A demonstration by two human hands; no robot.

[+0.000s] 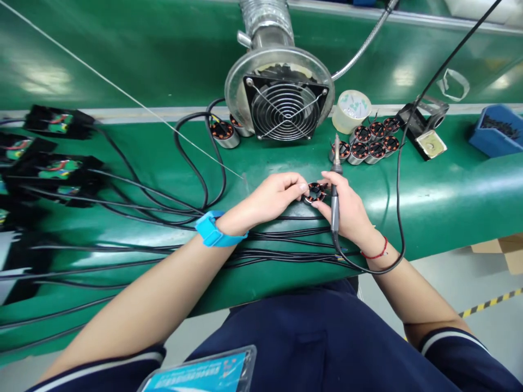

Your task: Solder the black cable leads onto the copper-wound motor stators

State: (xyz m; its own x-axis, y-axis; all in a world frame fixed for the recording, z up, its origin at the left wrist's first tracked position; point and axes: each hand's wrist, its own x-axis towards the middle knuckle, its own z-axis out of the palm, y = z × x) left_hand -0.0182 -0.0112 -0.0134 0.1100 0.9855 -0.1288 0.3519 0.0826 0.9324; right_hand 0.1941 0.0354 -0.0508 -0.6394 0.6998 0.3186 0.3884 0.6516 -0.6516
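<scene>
Sm. wound stator (314,192), prob. light, stiff, windings fragile, best held by rim: left hand (272,198) grip pinches it, right hand (347,209) grip clamped on soldering iron (335,188).

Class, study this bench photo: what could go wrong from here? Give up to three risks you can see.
1. The right hand holds the soldering iron while also pinching the stator with the left hand; the iron could slip and perhaps burn the fingers.
2. Its cord curls past the right wrist and might snag.
3. The iron's tip points toward the spare stators and could touch them.
</scene>
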